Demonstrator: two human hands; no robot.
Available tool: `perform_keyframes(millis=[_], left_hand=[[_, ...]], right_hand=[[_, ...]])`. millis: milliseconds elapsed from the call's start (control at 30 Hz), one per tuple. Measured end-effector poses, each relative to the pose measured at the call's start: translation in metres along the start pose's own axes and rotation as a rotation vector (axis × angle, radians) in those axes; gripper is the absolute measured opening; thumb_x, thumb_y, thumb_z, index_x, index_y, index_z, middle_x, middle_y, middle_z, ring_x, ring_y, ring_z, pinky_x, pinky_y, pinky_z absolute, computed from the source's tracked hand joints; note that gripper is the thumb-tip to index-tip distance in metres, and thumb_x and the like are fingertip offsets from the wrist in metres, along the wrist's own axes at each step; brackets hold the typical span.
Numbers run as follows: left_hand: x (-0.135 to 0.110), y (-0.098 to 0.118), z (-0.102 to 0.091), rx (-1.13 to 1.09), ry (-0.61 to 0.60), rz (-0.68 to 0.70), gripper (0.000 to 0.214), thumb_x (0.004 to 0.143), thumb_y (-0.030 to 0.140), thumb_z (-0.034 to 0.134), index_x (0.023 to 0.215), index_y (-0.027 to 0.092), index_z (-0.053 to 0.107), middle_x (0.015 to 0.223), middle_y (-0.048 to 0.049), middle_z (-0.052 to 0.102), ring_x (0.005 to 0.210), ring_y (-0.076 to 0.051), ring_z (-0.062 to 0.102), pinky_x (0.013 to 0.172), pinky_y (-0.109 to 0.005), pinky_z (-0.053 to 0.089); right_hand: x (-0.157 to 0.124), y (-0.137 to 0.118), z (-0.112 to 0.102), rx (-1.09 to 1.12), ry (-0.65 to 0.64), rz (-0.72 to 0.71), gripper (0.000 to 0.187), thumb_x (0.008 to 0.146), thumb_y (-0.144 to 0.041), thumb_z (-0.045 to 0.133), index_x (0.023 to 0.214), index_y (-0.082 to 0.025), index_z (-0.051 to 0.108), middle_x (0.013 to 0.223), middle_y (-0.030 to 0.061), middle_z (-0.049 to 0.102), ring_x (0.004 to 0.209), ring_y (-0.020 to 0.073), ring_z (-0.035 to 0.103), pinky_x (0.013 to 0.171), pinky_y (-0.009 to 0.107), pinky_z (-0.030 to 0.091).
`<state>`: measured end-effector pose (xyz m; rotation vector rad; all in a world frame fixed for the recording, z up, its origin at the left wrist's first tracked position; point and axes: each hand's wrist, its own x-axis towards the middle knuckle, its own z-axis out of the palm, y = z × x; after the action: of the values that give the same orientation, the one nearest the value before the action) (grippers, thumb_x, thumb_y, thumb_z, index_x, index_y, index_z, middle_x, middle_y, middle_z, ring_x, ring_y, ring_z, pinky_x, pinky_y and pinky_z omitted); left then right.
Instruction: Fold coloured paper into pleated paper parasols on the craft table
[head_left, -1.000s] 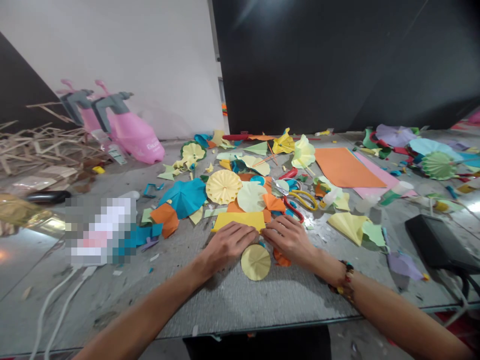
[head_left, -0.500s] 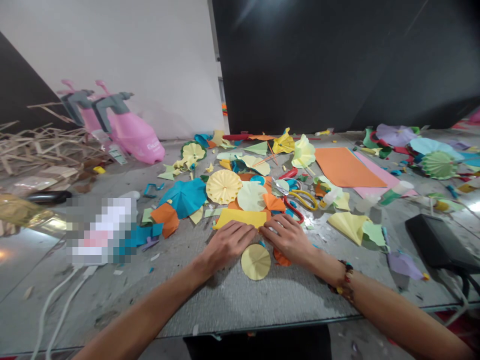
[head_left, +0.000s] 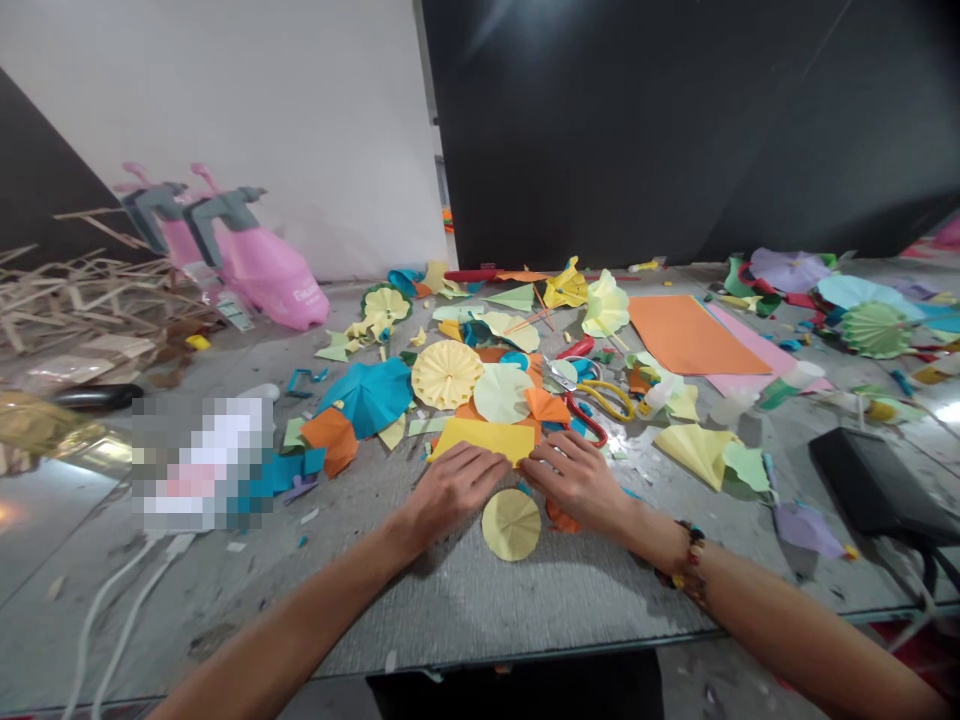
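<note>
My left hand [head_left: 454,490] and my right hand [head_left: 574,480] rest side by side on the near edge of a yellow paper sheet [head_left: 480,438], fingers on the paper. Just below them, between my wrists, lies a round pleated yellow paper fan [head_left: 511,524]. An orange paper scrap [head_left: 562,516] pokes out under my right hand. Beyond the sheet lie a pleated yellow paper rosette [head_left: 447,374] and a pale green paper disc [head_left: 504,392]. Scissors with red and yellow handles [head_left: 583,398] lie to the upper right of my right hand.
Paper scraps and folded shapes cover the grey work table [head_left: 480,610]. Orange and pink sheets [head_left: 697,335] lie at the back right, and a black device [head_left: 870,482] sits at the right. Pink sprayers [head_left: 266,275] and wooden sticks [head_left: 75,300] stand at the back left. White cables trail at the front left.
The yellow sheet has shifted slightly under my fingers, and its left end sits at a slight tilt. Both hands have stayed almost in place.
</note>
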<state>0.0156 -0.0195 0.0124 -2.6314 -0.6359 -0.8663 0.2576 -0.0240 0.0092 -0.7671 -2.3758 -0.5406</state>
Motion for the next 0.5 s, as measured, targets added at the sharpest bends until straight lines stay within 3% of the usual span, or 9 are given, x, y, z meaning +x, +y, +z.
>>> perform_keyframes(millis=[267, 500], left_hand=[[0.0006, -0.0026, 0.0011, 0.042, -0.012, 0.004, 0.02, 0.103, 0.009, 0.05, 0.115, 0.011, 0.065, 0.109, -0.0099, 0.075, 0.094, -0.02, 0.07, 0.085, -0.034, 0.056], [0.0018, -0.0005, -0.0021, 0.06, -0.07, -0.051, 0.015, 0.102, 0.009, 0.05, 0.105, 0.012, 0.065, 0.096, -0.008, 0.072, 0.086, -0.019, 0.068, 0.08, -0.032, 0.055]], right_hand=[[-0.0008, 0.0016, -0.0009, -0.03, -0.011, -0.004, 0.014, 0.099, -0.011, 0.06, 0.1, -0.02, 0.071, 0.088, 0.0029, 0.071, 0.088, 0.0208, 0.059, 0.09, 0.036, 0.046], [-0.0018, 0.0019, 0.0001, -0.035, -0.039, -0.011, 0.015, 0.098, -0.011, 0.061, 0.109, -0.017, 0.07, 0.092, 0.0045, 0.071, 0.091, 0.0221, 0.061, 0.09, 0.038, 0.046]])
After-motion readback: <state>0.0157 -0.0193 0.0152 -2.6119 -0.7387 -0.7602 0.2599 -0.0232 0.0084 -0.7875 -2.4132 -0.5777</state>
